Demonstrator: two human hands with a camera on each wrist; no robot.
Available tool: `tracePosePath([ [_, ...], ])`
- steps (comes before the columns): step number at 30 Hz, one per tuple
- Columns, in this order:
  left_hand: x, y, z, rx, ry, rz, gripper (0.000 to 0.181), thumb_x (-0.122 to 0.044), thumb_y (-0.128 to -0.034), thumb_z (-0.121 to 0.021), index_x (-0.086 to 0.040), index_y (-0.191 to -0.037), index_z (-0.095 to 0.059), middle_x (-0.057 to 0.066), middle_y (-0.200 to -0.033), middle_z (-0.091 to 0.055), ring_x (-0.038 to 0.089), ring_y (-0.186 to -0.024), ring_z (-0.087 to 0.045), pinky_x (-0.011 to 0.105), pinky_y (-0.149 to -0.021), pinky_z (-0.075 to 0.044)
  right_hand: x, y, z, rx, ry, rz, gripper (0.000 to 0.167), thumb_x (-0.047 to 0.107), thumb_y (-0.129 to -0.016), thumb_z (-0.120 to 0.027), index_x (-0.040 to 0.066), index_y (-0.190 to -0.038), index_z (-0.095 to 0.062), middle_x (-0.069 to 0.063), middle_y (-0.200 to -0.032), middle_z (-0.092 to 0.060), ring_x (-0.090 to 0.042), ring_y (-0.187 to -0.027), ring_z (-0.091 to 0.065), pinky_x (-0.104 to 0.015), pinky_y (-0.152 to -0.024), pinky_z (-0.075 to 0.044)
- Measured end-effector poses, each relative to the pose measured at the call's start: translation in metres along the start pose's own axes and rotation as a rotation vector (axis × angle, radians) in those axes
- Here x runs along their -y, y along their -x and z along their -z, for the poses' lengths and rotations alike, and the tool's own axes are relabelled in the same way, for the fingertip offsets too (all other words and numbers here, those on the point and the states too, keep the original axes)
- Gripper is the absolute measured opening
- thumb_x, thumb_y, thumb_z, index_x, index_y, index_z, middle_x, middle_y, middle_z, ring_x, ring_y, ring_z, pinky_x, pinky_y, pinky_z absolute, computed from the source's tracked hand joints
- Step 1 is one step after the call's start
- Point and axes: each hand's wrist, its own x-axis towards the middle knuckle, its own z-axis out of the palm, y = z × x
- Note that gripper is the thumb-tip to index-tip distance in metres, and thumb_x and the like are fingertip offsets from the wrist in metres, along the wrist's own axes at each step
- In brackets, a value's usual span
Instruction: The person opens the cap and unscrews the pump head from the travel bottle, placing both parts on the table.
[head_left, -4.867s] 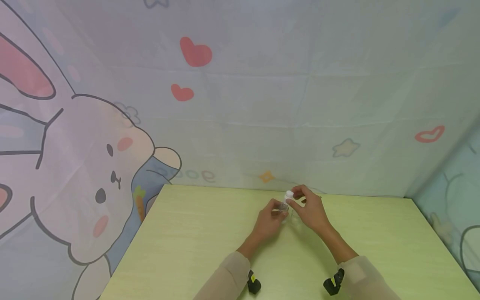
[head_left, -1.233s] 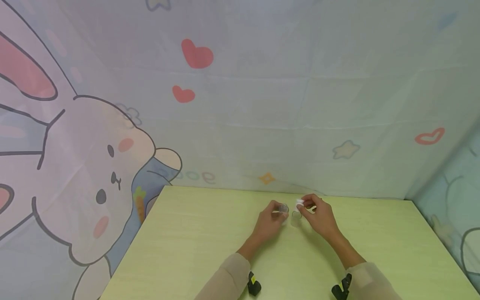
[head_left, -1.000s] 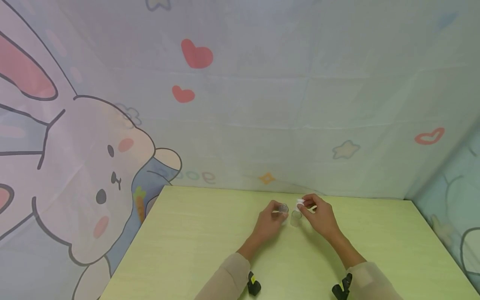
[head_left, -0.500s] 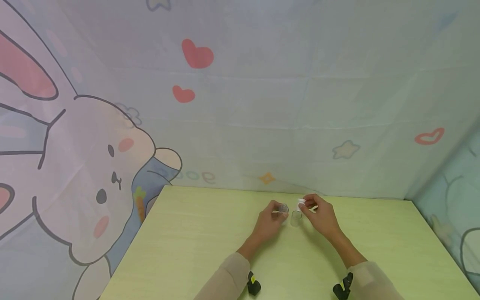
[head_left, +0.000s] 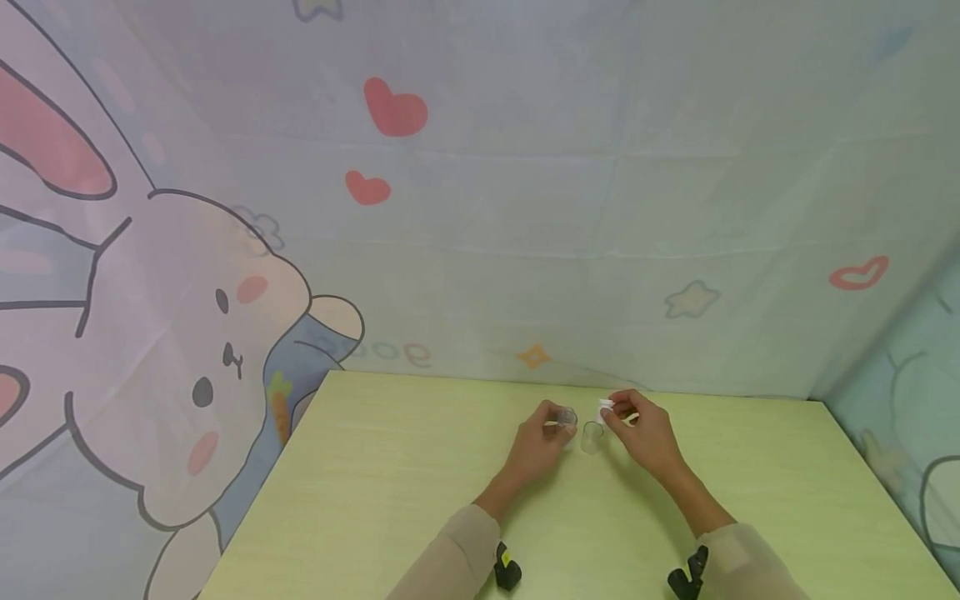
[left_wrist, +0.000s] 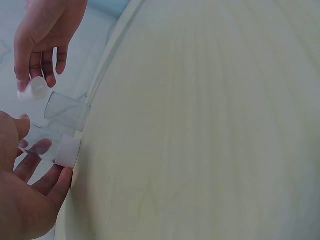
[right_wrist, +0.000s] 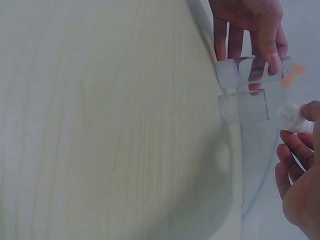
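Observation:
My left hand [head_left: 536,444] grips a small clear bottle [right_wrist: 250,70] upright near the table's far edge. The bottle has a threaded open neck and a white band [left_wrist: 67,151] round its bottom. Just right of it a clear cylindrical cover [head_left: 592,437] stands on the table, rim up and apart from the bottle. My right hand [head_left: 647,429] pinches a small white cap-like piece [head_left: 604,406] between thumb and fingers, above and slightly behind the clear cover. In the left wrist view a hollow shows in the white piece's end; its exact kind is unclear.
The pale yellow-green table [head_left: 390,500] reaches back to a printed cloth backdrop [head_left: 480,250] with a rabbit and hearts. Black devices [head_left: 507,569] sit at both wrists, by the beige sleeves [head_left: 457,554].
About five seconds ago the white piece was close above the bottle. My right hand has since carried it right and slightly down, then drifted a little further right. My left hand has stayed put.

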Motion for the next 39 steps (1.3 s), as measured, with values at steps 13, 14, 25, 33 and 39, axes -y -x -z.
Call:
tracePosePath([
  [13,-0.001,0.001,0.000,0.022,-0.009,-0.006,0.021,-0.029,-0.1067,-0.067,-0.020,-0.125,-0.061,0.006,-0.133,-0.069,0.027,-0.120,-0.071,0.036,-0.097,-0.060,-0.006,0.004,-0.001,0.005,-0.001,-0.023,0.027,0.022,-0.103,-0.073,0.001,-0.120,-0.068,-0.006,-0.098,-0.072,-0.023,-0.094,-0.065,-0.029,-0.080,-0.054],
  [14,-0.001,0.002,0.001,0.026,-0.009,-0.007,0.021,-0.030,-0.1071,-0.066,-0.020,-0.125,-0.061,0.006,-0.134,-0.069,0.027,-0.121,-0.071,0.037,-0.097,-0.060,-0.006,0.005,-0.001,0.008,-0.001,-0.022,0.028,0.023,-0.103,-0.072,0.001,-0.120,-0.068,-0.006,-0.099,-0.071,-0.023,-0.094,-0.065,-0.029,-0.080,-0.054],
  [25,-0.003,0.003,0.001,0.025,-0.015,-0.014,0.023,-0.030,-0.1078,-0.065,-0.018,-0.127,-0.060,0.006,-0.134,-0.068,0.026,-0.121,-0.071,0.038,-0.098,-0.060,-0.010,0.006,0.000,0.002,0.009,-0.023,0.027,0.023,-0.103,-0.072,0.001,-0.120,-0.068,-0.006,-0.098,-0.071,-0.023,-0.094,-0.066,-0.028,-0.080,-0.055],
  [33,-0.004,0.004,0.001,0.021,-0.016,-0.021,0.022,-0.028,-0.1075,-0.065,-0.017,-0.126,-0.060,0.007,-0.133,-0.069,0.026,-0.119,-0.071,0.037,-0.097,-0.061,-0.011,0.007,0.002,0.003,0.002,-0.032,0.027,0.022,-0.103,-0.072,0.000,-0.119,-0.068,-0.006,-0.098,-0.071,-0.023,-0.094,-0.066,-0.027,-0.079,-0.055],
  [39,-0.003,0.003,0.001,0.018,-0.014,-0.012,0.022,-0.030,-0.1074,-0.065,-0.019,-0.126,-0.061,0.006,-0.133,-0.069,0.026,-0.120,-0.071,0.037,-0.097,-0.060,-0.014,0.008,0.002,-0.002,-0.001,-0.040,0.027,0.022,-0.103,-0.073,0.000,-0.119,-0.069,-0.006,-0.097,-0.071,-0.023,-0.094,-0.066,-0.026,-0.079,-0.055],
])
